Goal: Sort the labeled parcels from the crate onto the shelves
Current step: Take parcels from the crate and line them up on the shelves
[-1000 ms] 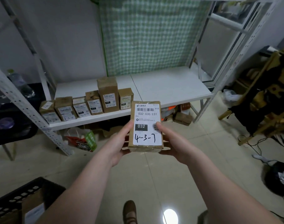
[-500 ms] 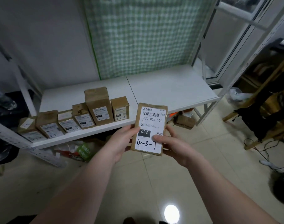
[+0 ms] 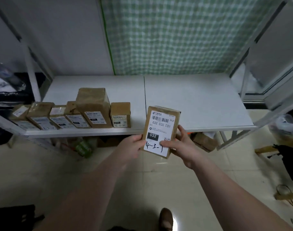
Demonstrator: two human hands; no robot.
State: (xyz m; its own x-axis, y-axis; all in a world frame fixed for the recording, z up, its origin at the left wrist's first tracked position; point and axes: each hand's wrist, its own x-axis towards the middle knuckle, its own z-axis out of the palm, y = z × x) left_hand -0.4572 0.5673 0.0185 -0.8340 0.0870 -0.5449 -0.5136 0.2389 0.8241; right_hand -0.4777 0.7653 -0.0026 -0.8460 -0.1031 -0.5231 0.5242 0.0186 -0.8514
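Mid-task: left grip (image 3: pixel 132 147) and right grip (image 3: pixel 182 145) are pinching the labeled parcel (image 3: pixel 160 129) by its lower sides, holding it mid-air before the shelf (image 3: pixel 200 104). Six shelved parcels (image 3: pixel 94 112) are sitting left; this one is awaiting placement.

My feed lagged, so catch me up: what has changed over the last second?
The parcel marked 4-3-7 has been carried nearer the shelf, now slightly tilted at its front edge, and the right hand has slid its thumb down onto the handwritten number. Unchanged: the left hand and the right both grip it; the six parcels in the row stand as before.
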